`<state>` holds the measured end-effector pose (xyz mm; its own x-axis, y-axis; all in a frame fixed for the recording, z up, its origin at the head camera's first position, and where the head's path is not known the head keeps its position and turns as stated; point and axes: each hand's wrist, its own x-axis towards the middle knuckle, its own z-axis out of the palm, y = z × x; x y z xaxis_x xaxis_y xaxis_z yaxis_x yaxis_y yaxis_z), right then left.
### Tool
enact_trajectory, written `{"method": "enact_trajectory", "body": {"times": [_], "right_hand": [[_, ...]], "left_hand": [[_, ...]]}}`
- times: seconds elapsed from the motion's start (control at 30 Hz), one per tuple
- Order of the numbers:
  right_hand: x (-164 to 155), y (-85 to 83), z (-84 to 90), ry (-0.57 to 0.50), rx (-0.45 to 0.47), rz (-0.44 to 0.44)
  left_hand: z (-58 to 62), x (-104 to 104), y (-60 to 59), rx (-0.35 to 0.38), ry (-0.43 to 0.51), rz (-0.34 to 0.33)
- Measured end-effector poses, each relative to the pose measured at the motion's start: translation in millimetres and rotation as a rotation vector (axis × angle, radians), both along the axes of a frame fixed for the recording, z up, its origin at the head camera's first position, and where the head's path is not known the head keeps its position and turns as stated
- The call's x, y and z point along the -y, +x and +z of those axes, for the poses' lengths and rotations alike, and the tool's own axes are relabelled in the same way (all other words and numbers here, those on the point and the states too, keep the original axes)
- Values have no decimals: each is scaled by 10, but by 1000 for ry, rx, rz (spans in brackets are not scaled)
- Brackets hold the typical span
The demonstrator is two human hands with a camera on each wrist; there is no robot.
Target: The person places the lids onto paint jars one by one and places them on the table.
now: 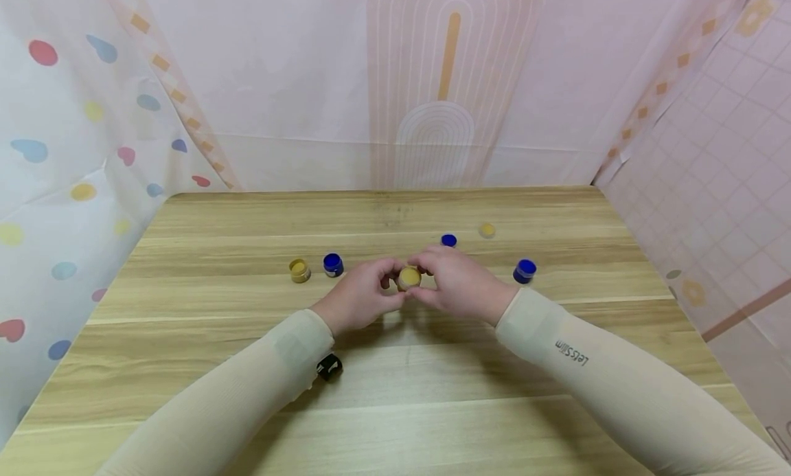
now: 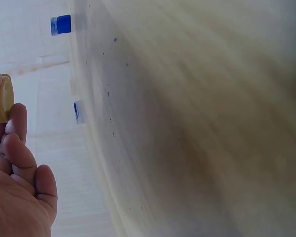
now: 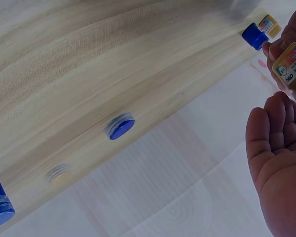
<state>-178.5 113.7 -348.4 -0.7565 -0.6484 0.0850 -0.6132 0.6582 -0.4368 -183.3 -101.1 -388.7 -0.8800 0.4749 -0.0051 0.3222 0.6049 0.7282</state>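
Note:
Both hands meet over the middle of the table around a small yellow paint jar (image 1: 409, 278). My left hand (image 1: 361, 296) grips it from the left with thumb and fingers. From the other side, my right hand (image 1: 460, 284) holds it at the top between thumb and fingertips. In the right wrist view the jar (image 3: 290, 69) shows a printed label on its side, and it is tilted there. Just beyond the right hand lies a blue lid (image 1: 448, 240), and farther back a clear-rimmed yellow lid (image 1: 487, 230).
Left of the hands, a yellow paint jar (image 1: 299, 270) stands beside a blue paint jar (image 1: 333, 264). Another blue jar (image 1: 525, 271) stands to the right. A small black object (image 1: 330, 367) shows by the left sleeve. Printed cloth hangs behind the wooden table (image 1: 395, 428).

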Motion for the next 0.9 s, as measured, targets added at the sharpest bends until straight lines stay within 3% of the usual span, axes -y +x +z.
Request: {"method": "enact_trajectory", "body": {"times": [0.43, 0.9], "right_hand": [[-7, 2, 6, 4, -41, 42], [-6, 10, -2, -8, -11, -11]], "left_hand": [[8, 1, 4, 0, 6, 6], [21, -1, 8, 15, -3, 5]]}}
